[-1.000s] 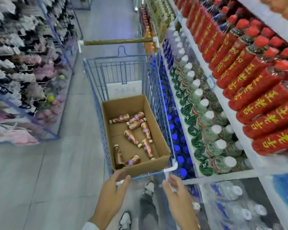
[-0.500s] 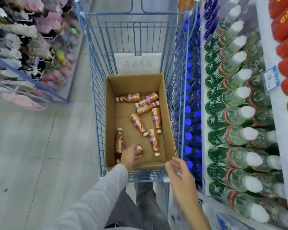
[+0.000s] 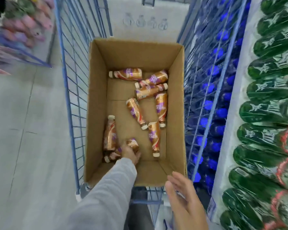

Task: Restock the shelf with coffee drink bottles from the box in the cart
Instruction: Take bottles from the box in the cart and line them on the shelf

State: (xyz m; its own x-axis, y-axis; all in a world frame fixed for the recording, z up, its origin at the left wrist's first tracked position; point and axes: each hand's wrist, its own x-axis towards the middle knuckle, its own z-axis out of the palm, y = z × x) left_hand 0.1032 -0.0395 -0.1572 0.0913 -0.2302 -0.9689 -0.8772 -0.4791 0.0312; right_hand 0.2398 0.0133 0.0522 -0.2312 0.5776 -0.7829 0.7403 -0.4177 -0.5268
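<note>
1. Both hands had been at the near rim of the cart (image 3: 70,83) a second earlier. By this moment the left hand (image 3: 130,152) had gone deep into the box (image 3: 96,113), its grey sleeve (image 3: 106,193) crossing the near wall.
2. That left hand lay over the nearest bottle (image 3: 133,143) in the near-left corner, fingers apparently curled round its middle. Blur made the exact grip hard to read.
3. The right hand (image 3: 184,196) had come off the cart rim. It hovered just beside the box's near-right corner, fingers straight and together, holding nothing.
4. None of the coffee bottles had left the box. The other seven coffee bottles (image 3: 154,138) lay on their sides as before, one (image 3: 110,133) touching the gripped bottle.
5. The shelf (image 3: 234,97) ran along the right with green bottles (image 3: 273,113) above and blue-capped bottles (image 3: 211,88) behind the cart wire. No slot for coffee drinks was in view.
6. Judged from this, the pick had only just begun: one bottle was in hand but not lifted. The free right hand looked ready to take a second.
</note>
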